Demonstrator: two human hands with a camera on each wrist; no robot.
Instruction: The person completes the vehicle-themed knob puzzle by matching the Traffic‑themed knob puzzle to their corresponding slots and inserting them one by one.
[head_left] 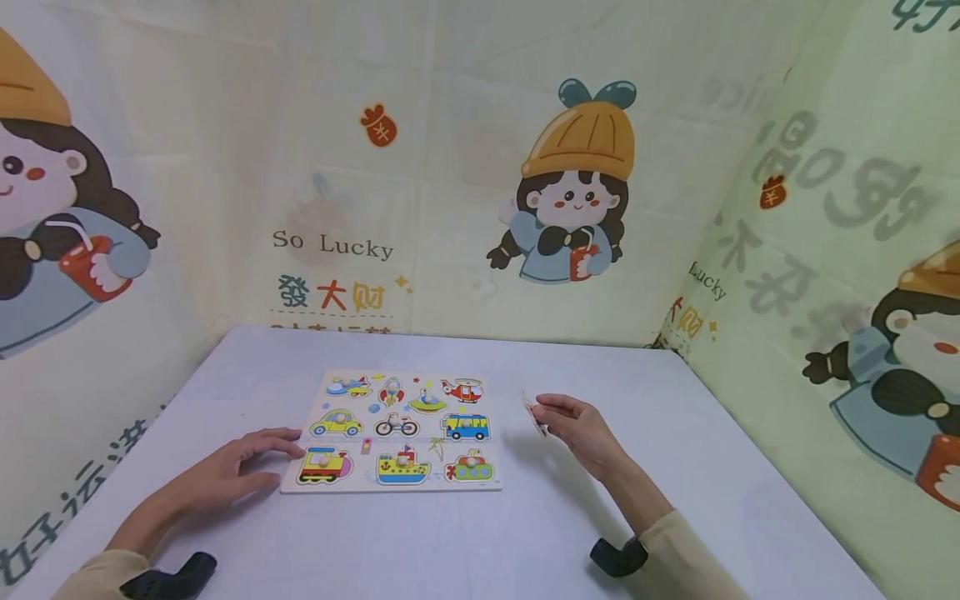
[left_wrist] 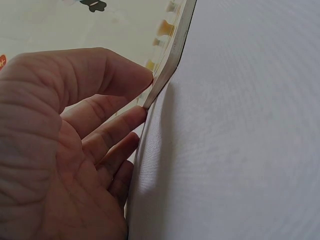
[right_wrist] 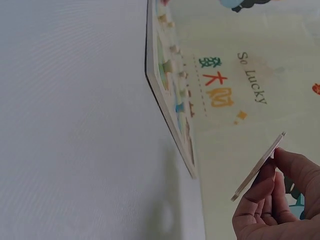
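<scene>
A wooden peg puzzle board point(head_left: 360, 492) with vehicle pictures lies flat on the table. My left hand point(head_left: 225, 471) rests at the board's left side, with the fingertips at its edge and the thumb by the front-left corner. In the left wrist view the thumb point(left_wrist: 120, 75) meets the board's side and the fingers are loosely spread. To the right of the board, my right hand point(head_left: 581, 433) pinches a thin puzzle piece point(right_wrist: 255, 171) between thumb and fingers. The piece is held raised and tilted almost edge-on, so its picture is hidden.
The white table point(head_left: 420, 550) ends at the back against a cloth backdrop point(head_left: 450, 208) printed with cartoon figures and lettering. More printed cloth hangs at both sides. Small knobs point(right_wrist: 180, 107) stand up from the board's pieces. Each wrist wears a black device point(head_left: 618, 557).
</scene>
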